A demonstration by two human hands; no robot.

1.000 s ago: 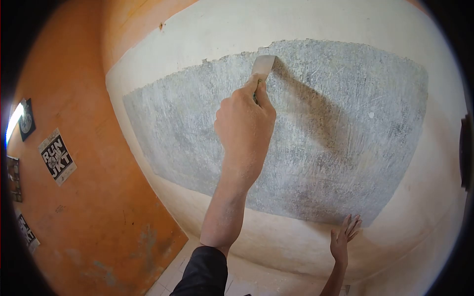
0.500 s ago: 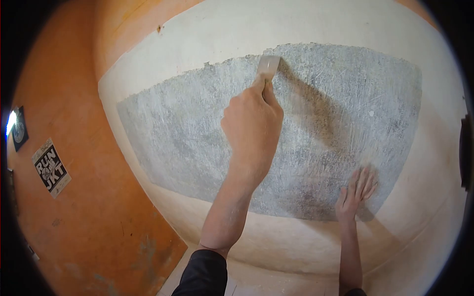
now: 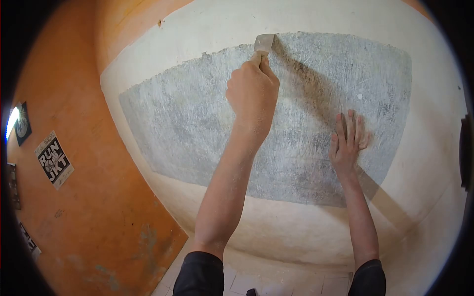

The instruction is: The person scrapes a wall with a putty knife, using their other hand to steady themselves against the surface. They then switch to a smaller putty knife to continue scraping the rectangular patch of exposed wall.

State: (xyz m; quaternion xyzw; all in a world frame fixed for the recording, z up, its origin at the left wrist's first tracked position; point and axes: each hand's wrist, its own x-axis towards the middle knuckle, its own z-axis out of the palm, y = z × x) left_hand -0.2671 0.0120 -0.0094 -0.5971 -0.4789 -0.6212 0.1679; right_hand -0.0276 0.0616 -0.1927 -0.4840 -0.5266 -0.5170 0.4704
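My left hand [image 3: 253, 93] is closed around the handle of a scraper [image 3: 265, 43] with a flat, wide metal blade. The blade's edge lies at the upper border of a rough grey patch [image 3: 197, 113], where it meets the white wall coating [image 3: 217, 24]. My right hand [image 3: 348, 145] has its fingers spread, palm toward the wall, over the right part of the grey patch. It appears to rest on the surface and holds nothing. Dust covers my left forearm, and the scraper's handle is mostly hidden in my fist.
An orange wall [image 3: 89, 163] meets the white one at a corner on the left and carries a black-and-white sticker [image 3: 54, 160] and a dark one [image 3: 22, 123]. Pale floor tiles [image 3: 276, 283] show at the bottom. A dark object [image 3: 465, 153] stands at the right edge.
My right hand has moved up the grey patch. My left hand and the scraper sit slightly higher in view, the blade still near the patch's top border. The view has shifted a little.
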